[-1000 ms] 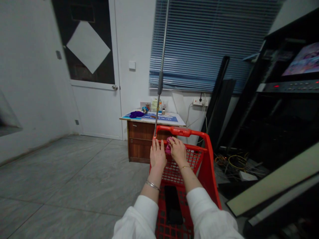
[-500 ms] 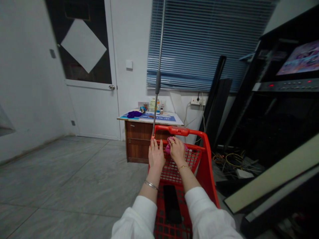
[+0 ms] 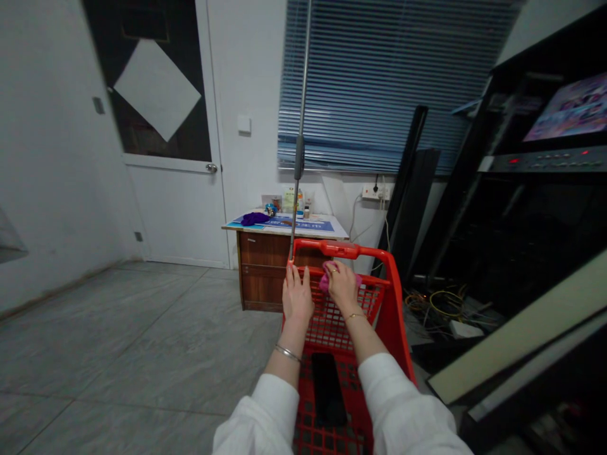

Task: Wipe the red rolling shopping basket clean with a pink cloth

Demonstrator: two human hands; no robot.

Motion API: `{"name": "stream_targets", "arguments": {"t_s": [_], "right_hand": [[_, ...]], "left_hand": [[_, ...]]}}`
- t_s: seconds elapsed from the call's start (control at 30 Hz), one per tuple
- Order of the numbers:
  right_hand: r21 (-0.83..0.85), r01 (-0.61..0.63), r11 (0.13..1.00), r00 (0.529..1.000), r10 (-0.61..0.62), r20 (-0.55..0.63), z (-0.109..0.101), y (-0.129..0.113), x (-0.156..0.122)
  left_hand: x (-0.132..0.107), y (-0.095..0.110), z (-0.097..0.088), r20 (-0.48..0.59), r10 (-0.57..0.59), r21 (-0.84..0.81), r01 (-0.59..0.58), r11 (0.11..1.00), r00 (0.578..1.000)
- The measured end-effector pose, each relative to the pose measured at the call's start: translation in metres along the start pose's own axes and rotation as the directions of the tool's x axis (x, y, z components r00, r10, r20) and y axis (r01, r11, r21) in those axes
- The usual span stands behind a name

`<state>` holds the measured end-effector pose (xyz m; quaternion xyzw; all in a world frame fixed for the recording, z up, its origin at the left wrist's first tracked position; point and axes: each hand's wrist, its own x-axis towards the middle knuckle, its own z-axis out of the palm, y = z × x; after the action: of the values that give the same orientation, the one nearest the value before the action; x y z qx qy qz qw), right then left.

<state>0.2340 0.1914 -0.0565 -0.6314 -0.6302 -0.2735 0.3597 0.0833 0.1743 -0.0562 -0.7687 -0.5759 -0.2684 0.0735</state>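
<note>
A red plastic shopping basket [image 3: 396, 316] with a lattice wall and a raised red handle [image 3: 340, 249] stands in front of me. My left hand [image 3: 298, 297] lies on its left far corner, fingers stretched out and apart, near the foot of a thin metal pole [image 3: 303, 95]. Closed around a crumpled pink cloth [image 3: 325, 282], my right hand [image 3: 343, 285] presses it at the far rim, just below the handle. Part of the cloth is hidden behind the fingers. On the basket's bottom lies a flat black rectangular object [image 3: 328, 388], resembling a phone.
Behind the basket is a brown wooden cabinet [image 3: 260, 278] with a purple cloth [image 3: 255, 218] and small bottles on top. A white door [image 3: 180, 208] is at the left. Black racks, cables [image 3: 446, 303] and leaning panels [image 3: 521, 328] stand on the right. Grey floor extends left.
My right hand has slid slightly to the right along the far rim with the pink cloth. The left hand stays at the corner.
</note>
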Motion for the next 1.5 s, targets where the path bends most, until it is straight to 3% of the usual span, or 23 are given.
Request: {"name": "stream_targets", "arguments": {"t_s": [0.07, 0.13, 0.2, 0.27, 0.37, 0.43, 0.5, 0.57, 0.63, 0.7, 0.8, 0.87, 0.93, 1.07, 1.13, 1.2, 1.37, 1.5], "right_hand": [[0.052, 0.107, 0.993, 0.991, -0.111, 0.077, 0.001, -0.010, 0.005], [0.061, 0.101, 0.993, 0.989, -0.107, 0.101, -0.006, 0.001, 0.003], [0.018, -0.020, 1.000, 0.998, 0.019, 0.054, -0.017, 0.026, -0.005], [-0.029, -0.208, 0.978, 0.977, 0.206, -0.058, -0.026, 0.050, -0.013], [-0.043, -0.368, 0.929, 0.920, 0.356, -0.165, -0.024, 0.053, -0.013], [-0.047, -0.278, 0.959, 0.957, 0.272, -0.100, -0.014, 0.030, -0.005], [-0.030, -0.105, 0.994, 0.994, 0.105, 0.020, -0.002, -0.001, 0.006], [0.009, 0.032, 0.999, 0.994, -0.033, 0.108, 0.004, -0.024, 0.014], [0.041, 0.096, 0.995, 0.984, -0.101, 0.148, 0.002, -0.025, 0.015], [0.035, 0.074, 0.997, 0.986, -0.078, 0.146, -0.006, -0.005, 0.009], [-0.034, -0.133, 0.991, 0.991, 0.134, 0.029, -0.020, 0.038, -0.005], [-0.051, -0.257, 0.965, 0.964, 0.253, -0.078, -0.021, 0.050, -0.010], [-0.038, -0.252, 0.967, 0.963, 0.247, -0.107, -0.015, 0.040, -0.009], [0.036, -0.003, 0.999, 0.999, 0.002, 0.040, 0.007, -0.017, 0.004], [0.068, 0.046, 0.997, 0.995, -0.052, 0.086, 0.012, -0.032, 0.006], [0.075, 0.015, 0.997, 0.996, -0.021, 0.085, 0.012, -0.027, 0.001], [0.045, -0.153, 0.987, 0.988, 0.154, -0.021, 0.009, 0.020, -0.017], [0.062, -0.203, 0.977, 0.979, 0.201, 0.037, 0.017, 0.031, -0.008]], "left_hand": [[0.000, -0.001, -0.002, 0.005, 0.001, 0.009, -0.001, 1.000, 1.000], [0.001, -0.001, -0.005, 0.017, -0.001, 0.010, 0.001, 1.000, 1.000], [0.000, -0.001, -0.007, 0.028, -0.002, 0.007, 0.002, 1.000, 1.000], [-0.001, -0.001, -0.008, 0.018, -0.006, 0.006, 0.006, 1.000, 1.000], [-0.002, 0.001, -0.006, -0.013, -0.009, 0.006, 0.009, 1.000, 1.000], [-0.002, 0.002, -0.004, -0.012, -0.011, -0.001, 0.011, 1.000, 1.000], [-0.001, 0.001, -0.004, 0.000, -0.014, -0.005, 0.014, 1.000, 1.000], [0.000, 0.000, -0.005, 0.008, -0.013, 0.000, 0.013, 1.000, 1.000], [0.000, -0.002, -0.007, 0.010, -0.008, 0.000, 0.008, 1.000, 1.000], [0.000, -0.002, -0.008, 0.013, -0.008, -0.011, 0.008, 1.000, 1.000], [-0.001, -0.002, -0.009, 0.010, -0.016, -0.029, 0.016, 0.999, 1.000], [-0.001, 0.000, -0.009, -0.005, -0.014, -0.031, 0.014, 0.999, 1.000], [-0.001, 0.002, -0.008, -0.023, -0.006, -0.027, 0.006, 1.000, 1.000], [-0.001, 0.002, -0.006, -0.030, -0.004, -0.032, 0.003, 0.999, 1.000], [0.001, -0.001, -0.004, -0.037, -0.006, -0.052, 0.004, 0.999, 0.999], [0.002, -0.004, -0.001, -0.049, -0.015, -0.082, 0.011, 0.997, 0.999], [0.007, -0.006, 0.003, -0.052, -0.060, -0.139, 0.053, 0.989, 0.997], [0.013, -0.003, 0.001, 0.029, -0.074, -0.136, 0.077, 0.988, 0.997]]}}
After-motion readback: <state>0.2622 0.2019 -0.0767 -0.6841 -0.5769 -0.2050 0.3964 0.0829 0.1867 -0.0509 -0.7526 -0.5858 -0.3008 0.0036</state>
